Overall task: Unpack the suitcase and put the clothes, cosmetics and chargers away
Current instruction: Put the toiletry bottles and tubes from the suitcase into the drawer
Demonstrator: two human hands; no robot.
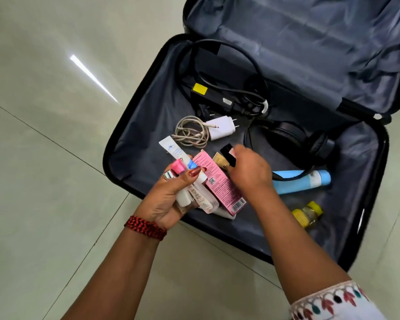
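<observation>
Left hand gripping cosmetics, right hand pinching tube

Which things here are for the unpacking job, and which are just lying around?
For the job: suitcase, tubes and pink box in the left hand, black-capped item in the right hand, white charger, black charger.

Lying about or unclear: headphones, blue bottle, yellow-capped bottle.

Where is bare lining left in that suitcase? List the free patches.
Free: the lining between the cable coil and the suitcase left wall; the strip between the yellow-capped bottle and the near rim. Crowded: around the black adapter, white charger and headphones.
</observation>
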